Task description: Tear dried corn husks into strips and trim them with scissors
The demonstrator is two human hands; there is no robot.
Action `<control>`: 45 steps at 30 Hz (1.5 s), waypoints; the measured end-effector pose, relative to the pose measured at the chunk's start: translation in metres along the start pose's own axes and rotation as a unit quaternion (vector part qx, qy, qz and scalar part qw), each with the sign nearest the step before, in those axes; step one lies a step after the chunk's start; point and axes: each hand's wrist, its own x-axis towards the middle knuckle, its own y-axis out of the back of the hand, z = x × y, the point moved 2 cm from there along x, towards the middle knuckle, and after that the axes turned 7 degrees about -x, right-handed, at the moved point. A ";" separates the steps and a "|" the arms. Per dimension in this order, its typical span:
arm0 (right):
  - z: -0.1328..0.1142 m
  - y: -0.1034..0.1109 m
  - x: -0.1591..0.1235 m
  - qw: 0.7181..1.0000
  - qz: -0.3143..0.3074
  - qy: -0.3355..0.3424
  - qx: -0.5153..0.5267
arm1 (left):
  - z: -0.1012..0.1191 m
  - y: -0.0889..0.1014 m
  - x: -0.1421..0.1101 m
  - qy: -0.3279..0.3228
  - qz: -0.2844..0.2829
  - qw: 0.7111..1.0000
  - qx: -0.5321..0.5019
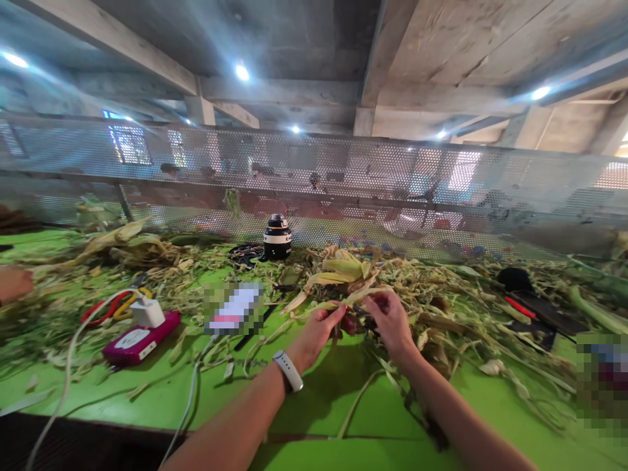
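Note:
My left hand (pixel 316 337), with a pale band on its wrist, pinches a strip of corn husk (pixel 354 299) over the green table (pixel 314 418). Close beside it, my right hand (pixel 391 322) is closed on the same husk, its fingers bent inward. Dark, shadowed material shows between and below the fingers, too blurred to name. Just behind the hands lies a bundle of yellowish corn husks (pixel 343 269). Thin husk strips hang and trail on the table below my right wrist.
A black-and-white bottle (pixel 277 242) stands behind. To the left are a blurred-out phone (pixel 235 311), a magenta power strip (pixel 140 341) with a white charger (pixel 148 313), trailing cables and scissors (pixel 110 307). Another person's hand (pixel 14 284) is far left. A perforated metal screen (pixel 314 160) runs behind.

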 end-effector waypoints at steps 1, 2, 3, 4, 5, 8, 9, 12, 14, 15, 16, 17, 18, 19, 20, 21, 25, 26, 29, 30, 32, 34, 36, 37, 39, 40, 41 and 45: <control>-0.004 0.002 -0.001 0.999 0.015 0.018 -0.027 | 0.002 0.000 0.000 -0.012 0.006 1.000 -0.011; -0.007 0.003 -0.003 0.998 0.013 0.036 -0.051 | 0.003 0.000 0.001 -0.025 0.012 0.999 -0.018; -0.011 0.002 -0.007 0.996 -0.011 0.052 -0.073 | 0.005 0.000 0.001 -0.037 0.017 0.999 -0.020; -0.014 0.000 -0.010 0.992 -0.054 0.069 -0.095 | 0.006 0.000 0.001 -0.047 0.019 0.999 -0.018; -0.017 -0.004 -0.015 0.984 -0.102 0.087 -0.116 | 0.007 0.000 0.001 -0.055 0.019 0.998 -0.013; -0.019 -0.015 -0.025 0.954 -0.211 0.136 -0.165 | 0.006 0.000 0.001 -0.060 0.018 0.998 -0.009; -0.018 -0.018 -0.026 0.948 -0.226 0.146 -0.173 | 0.006 0.001 0.001 -0.059 0.018 0.998 -0.010; -0.012 -0.022 -0.025 0.947 -0.232 0.139 -0.171 | 0.005 0.002 0.003 -0.062 0.020 0.998 -0.011; -0.009 -0.021 -0.021 0.951 -0.237 0.119 -0.158 | 0.005 0.003 0.004 -0.063 0.021 0.998 -0.013; -0.008 -0.020 -0.019 0.952 -0.244 0.110 -0.151 | 0.005 0.004 0.004 -0.061 0.022 0.998 -0.017; -0.008 -0.019 -0.018 0.951 -0.253 0.104 -0.145 | 0.005 0.005 0.004 -0.056 0.024 0.998 -0.024; -0.008 -0.018 -0.017 0.950 -0.260 0.102 -0.141 | 0.005 0.005 0.005 -0.050 0.027 0.998 -0.032; -0.009 -0.017 -0.016 0.948 -0.267 0.102 -0.138 | 0.006 0.006 0.005 -0.043 0.030 0.998 -0.040; -0.009 -0.017 -0.015 0.947 -0.273 0.103 -0.136 | 0.006 0.007 0.005 -0.039 0.034 0.998 -0.048; -0.010 -0.016 -0.015 0.946 -0.278 0.101 -0.133 | 0.006 0.008 0.006 -0.036 0.038 0.997 -0.055; -0.010 -0.016 -0.014 0.945 -0.284 0.098 -0.129 | 0.006 0.009 0.006 -0.035 0.042 0.997 -0.063; -0.011 -0.016 -0.014 0.942 -0.302 0.087 -0.115 | 0.004 0.011 0.008 -0.034 0.052 0.993 -0.097; -0.011 -0.016 -0.014 0.942 -0.304 0.084 -0.111 | 0.004 0.010 0.009 -0.031 0.050 0.992 -0.110; -0.007 -0.017 -0.014 0.945 -0.308 0.066 -0.092 | 0.002 0.008 0.008 -0.022 0.024 0.989 -0.142; -0.006 -0.018 -0.014 0.946 -0.306 0.062 -0.085 | 0.002 0.006 0.008 -0.020 0.013 0.989 -0.149; -0.002 -0.020 -0.015 0.949 -0.299 0.060 -0.078 | 0.002 0.005 0.007 -0.018 0.000 0.988 -0.152; 0.001 -0.022 -0.015 0.951 -0.296 0.058 -0.072 | 0.003 0.004 0.007 -0.019 0.000 0.989 -0.146; 0.002 -0.023 -0.017 0.951 -0.300 0.051 -0.064 | 0.003 0.005 0.006 -0.018 -0.003 0.991 -0.134; 0.002 -0.023 -0.017 0.950 -0.304 0.048 -0.059 | 0.004 0.005 0.006 -0.017 -0.004 0.992 -0.128; -0.003 -0.022 -0.018 0.946 -0.317 0.047 -0.051 | 0.004 0.005 0.006 -0.014 -0.003 0.993 -0.118; -0.006 -0.021 -0.019 0.943 -0.325 0.048 -0.049 | 0.004 0.006 0.005 -0.013 -0.001 0.993 -0.115; -0.009 -0.020 -0.019 0.940 -0.333 0.049 -0.048 | 0.005 0.006 0.005 -0.013 0.001 0.993 -0.115; -0.017 -0.014 -0.016 0.931 -0.361 0.039 -0.043 | 0.007 0.006 0.005 -0.014 0.008 0.992 -0.123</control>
